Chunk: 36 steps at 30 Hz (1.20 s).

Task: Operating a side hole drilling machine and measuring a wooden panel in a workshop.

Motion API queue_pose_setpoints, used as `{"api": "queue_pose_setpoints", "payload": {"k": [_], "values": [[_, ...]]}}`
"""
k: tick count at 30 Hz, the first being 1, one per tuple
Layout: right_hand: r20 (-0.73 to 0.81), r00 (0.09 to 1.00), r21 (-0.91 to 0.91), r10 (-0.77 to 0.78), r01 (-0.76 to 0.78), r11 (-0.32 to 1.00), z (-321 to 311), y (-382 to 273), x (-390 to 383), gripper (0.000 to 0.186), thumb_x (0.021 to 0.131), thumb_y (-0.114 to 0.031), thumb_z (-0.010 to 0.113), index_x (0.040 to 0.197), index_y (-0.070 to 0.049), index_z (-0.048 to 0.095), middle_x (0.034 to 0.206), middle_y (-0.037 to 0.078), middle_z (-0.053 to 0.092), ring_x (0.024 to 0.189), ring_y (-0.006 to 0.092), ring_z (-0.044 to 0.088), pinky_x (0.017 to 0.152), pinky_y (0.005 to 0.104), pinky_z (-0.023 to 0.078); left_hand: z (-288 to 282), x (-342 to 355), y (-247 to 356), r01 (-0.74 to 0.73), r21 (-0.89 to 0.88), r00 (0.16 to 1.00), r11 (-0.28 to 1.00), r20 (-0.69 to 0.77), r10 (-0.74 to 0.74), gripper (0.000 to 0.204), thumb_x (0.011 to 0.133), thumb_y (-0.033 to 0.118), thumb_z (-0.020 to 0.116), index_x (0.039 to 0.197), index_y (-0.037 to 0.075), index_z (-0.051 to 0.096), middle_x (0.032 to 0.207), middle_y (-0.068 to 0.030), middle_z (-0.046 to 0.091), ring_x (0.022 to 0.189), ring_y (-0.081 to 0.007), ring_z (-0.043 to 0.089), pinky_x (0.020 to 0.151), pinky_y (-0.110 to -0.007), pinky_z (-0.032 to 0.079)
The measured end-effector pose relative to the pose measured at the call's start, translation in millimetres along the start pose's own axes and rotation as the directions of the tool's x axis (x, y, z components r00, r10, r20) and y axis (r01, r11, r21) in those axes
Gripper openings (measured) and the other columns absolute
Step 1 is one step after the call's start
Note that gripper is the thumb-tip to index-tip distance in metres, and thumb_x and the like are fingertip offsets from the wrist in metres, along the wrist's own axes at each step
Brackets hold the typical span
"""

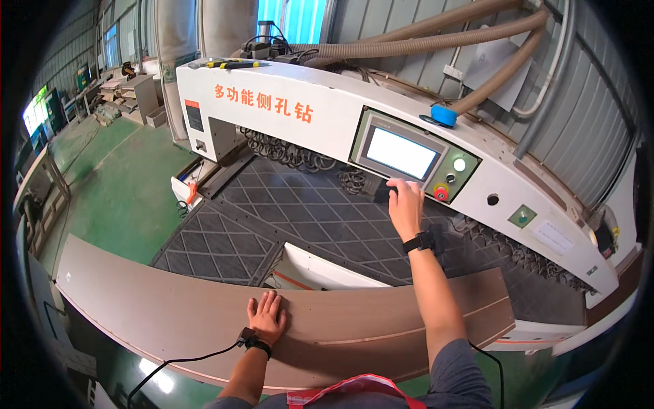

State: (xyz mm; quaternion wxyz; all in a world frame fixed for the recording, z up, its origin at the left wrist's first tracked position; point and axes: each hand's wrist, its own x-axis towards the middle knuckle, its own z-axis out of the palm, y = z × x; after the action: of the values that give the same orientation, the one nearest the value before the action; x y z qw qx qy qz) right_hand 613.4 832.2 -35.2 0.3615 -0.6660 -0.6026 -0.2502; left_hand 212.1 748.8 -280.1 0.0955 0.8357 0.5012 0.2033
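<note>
My left hand (pixel 267 315) lies with fingers spread on a long grey-brown board (pixel 129 300) across the lower part of the view. My right hand (pixel 406 198) is raised just below the lit touchscreen (pixel 398 153) of a white machine (pixel 197 92), fingers bent and apart, holding nothing that I can see; I cannot tell whether it touches the panel. A red button (pixel 441 193), a dark knob and a light green button stand to the screen's right. Under the board's far edge lies the machine's black gridded bed (pixel 327 232) with a white channel (pixel 327 267).
Coiled hoses (pixel 286 153) hang beneath the beam; brown ducts (pixel 409 51) run above it. A blue object (pixel 443 116) and tools (pixel 228 64) rest on top. Stacked panels (pixel 129 95) stand back left on green floor, railing (pixel 41 187) at far left.
</note>
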Motion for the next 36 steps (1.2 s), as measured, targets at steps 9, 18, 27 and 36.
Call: {"api": "queue_pose_setpoints", "payload": {"k": [9, 18, 27, 36], "values": [[0.041, 0.999, -0.016, -0.023, 0.024, 1.000, 7, -19, 36, 0.011, 0.088, -0.003, 0.059, 0.091, -0.012, 0.064, 0.096, 0.003, 0.068, 0.100, 0.0268, 0.058, 0.086, 0.0407, 0.044, 2, 0, -1, 0.026, -0.014, 1.000, 1.000, 0.018, -0.026, 0.049, 0.094, 0.033, 0.056, 0.138, 0.013, 0.055, 0.153, -0.0081, 0.047, 0.144, -0.0223, 0.038, 0.119, -0.058, 0.016], [-0.013, 0.997, -0.080, -0.070, 0.068, 0.994, 14, -31, 67, 0.023, 0.082, 0.005, 0.053, 0.095, -0.012, 0.063, 0.134, 0.003, 0.065, 0.108, 0.0274, 0.056, 0.092, 0.0402, 0.039, 0, 1, -1, 0.033, -0.032, 0.999, 0.999, 0.016, -0.033, 0.050, 0.094, 0.034, 0.055, 0.139, 0.013, 0.055, 0.152, -0.0076, 0.047, 0.144, -0.0219, 0.038, 0.120, -0.057, 0.015], [-0.017, 0.998, -0.098, -0.067, 0.065, 0.993, 18, -28, 76, 0.025, 0.082, 0.006, 0.053, 0.095, -0.013, 0.061, 0.134, 0.003, 0.065, 0.112, 0.0272, 0.054, 0.092, 0.0402, 0.038, 0, 0, 0, 0.022, -0.013, 1.000, 1.000, -0.008, -0.022, 0.049, 0.094, 0.035, 0.055, 0.138, 0.013, 0.055, 0.151, -0.0076, 0.048, 0.143, -0.0218, 0.041, 0.119, -0.057, 0.016], [0.056, 0.998, -0.091, -0.006, 0.011, 0.996, 19, -24, 80, 0.019, 0.083, 0.004, 0.058, 0.092, -0.012, 0.061, 0.135, 0.001, 0.064, 0.110, 0.0245, 0.054, 0.093, 0.0382, 0.036, -3, -1, 1, 0.023, -0.022, 1.000, 0.999, 0.016, -0.023, 0.050, 0.094, 0.035, 0.055, 0.139, 0.014, 0.054, 0.152, -0.0073, 0.048, 0.143, -0.0214, 0.040, 0.120, -0.056, 0.016]]}}
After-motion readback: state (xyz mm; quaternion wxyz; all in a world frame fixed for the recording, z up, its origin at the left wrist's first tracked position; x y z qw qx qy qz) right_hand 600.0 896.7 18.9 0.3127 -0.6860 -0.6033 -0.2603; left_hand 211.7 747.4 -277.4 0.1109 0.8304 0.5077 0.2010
